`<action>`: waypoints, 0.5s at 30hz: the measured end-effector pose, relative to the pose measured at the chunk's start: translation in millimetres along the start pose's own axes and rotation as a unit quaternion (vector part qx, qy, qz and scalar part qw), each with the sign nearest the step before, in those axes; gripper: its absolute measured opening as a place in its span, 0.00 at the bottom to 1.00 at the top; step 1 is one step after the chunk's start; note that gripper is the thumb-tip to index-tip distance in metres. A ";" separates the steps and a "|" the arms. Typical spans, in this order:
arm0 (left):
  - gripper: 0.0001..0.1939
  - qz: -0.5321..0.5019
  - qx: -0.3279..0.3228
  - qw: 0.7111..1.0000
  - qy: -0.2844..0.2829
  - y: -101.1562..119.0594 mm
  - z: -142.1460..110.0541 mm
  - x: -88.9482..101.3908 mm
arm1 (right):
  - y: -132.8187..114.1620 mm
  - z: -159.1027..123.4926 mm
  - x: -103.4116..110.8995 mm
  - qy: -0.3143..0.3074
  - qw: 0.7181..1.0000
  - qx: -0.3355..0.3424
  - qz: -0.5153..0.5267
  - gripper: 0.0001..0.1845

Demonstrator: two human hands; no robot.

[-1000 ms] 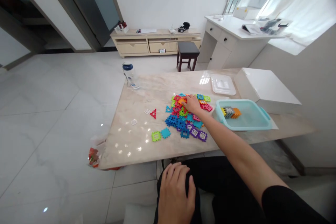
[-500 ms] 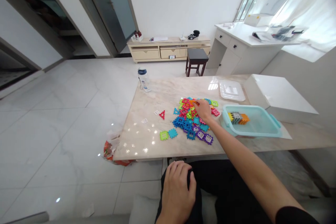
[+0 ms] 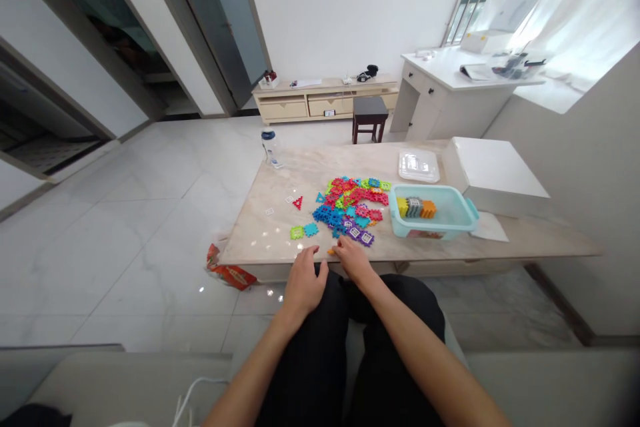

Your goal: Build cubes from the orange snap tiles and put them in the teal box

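At the table's front edge, my right hand pinches a small orange building tile. My left hand is just left of it, above my knee, with the thumb apart from the fingers and nothing visible in it. Beyond both hands lies a pile of notched plastic tiles in red, blue, green and purple. A lime square tile and a light blue tile lie side by side left of the pile. Farther back is a red triangle tile.
A light turquoise bin right of the pile holds yellow, grey and orange tiles. Behind it are a clear lid and a white box. A water bottle stands at the table's far left corner.
My right hand has come back from the pile to the table's front edge with an orange tile. My left hand has risen from my knee towards the edge. The view has shifted.
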State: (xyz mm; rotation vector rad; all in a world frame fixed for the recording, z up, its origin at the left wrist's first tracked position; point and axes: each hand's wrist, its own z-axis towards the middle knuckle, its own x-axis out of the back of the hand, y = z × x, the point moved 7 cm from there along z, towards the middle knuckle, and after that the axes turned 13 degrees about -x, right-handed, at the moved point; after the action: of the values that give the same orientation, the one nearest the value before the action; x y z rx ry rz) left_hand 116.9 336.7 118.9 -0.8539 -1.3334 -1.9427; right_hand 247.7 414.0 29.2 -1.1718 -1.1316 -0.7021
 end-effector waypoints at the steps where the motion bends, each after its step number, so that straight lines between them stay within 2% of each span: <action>1: 0.19 0.002 -0.002 1.000 -0.018 -0.9 6.2 -2.6 | -1.0 1.6 -1.2 -0.012 1.000 -0.009 0.002 0.12; 4: 0.19 -0.005 0.001 0.997 -0.083 -4.4 22.8 -12.2 | -4.0 5.8 -5.2 -0.023 0.999 -0.024 0.015 0.09; 7: 0.19 -0.031 0.057 0.991 -0.116 -16.4 30.2 -18.1 | -2.8 7.9 -12.1 -0.021 0.999 -0.034 0.026 0.12; 11: 0.20 -0.046 0.122 0.985 -0.116 -24.6 19.5 -18.2 | 6.9 10.8 -18.3 -0.008 0.997 -0.056 0.048 0.17; 13: 0.20 -0.019 0.105 0.990 -0.094 -15.2 8.3 -13.7 | 11.8 11.9 -19.5 -0.001 0.995 -0.071 0.065 0.18; 15: 0.19 0.023 0.061 0.995 -0.074 1.4 -3.8 -9.3 | 14.9 12.7 -17.6 0.012 0.993 -0.078 0.090 0.17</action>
State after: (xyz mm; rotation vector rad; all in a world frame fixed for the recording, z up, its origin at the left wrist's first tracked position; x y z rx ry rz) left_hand 122.9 334.0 111.3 -0.9762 -1.4881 -1.7724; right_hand 251.4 428.2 7.3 -1.3764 -0.9500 -0.6719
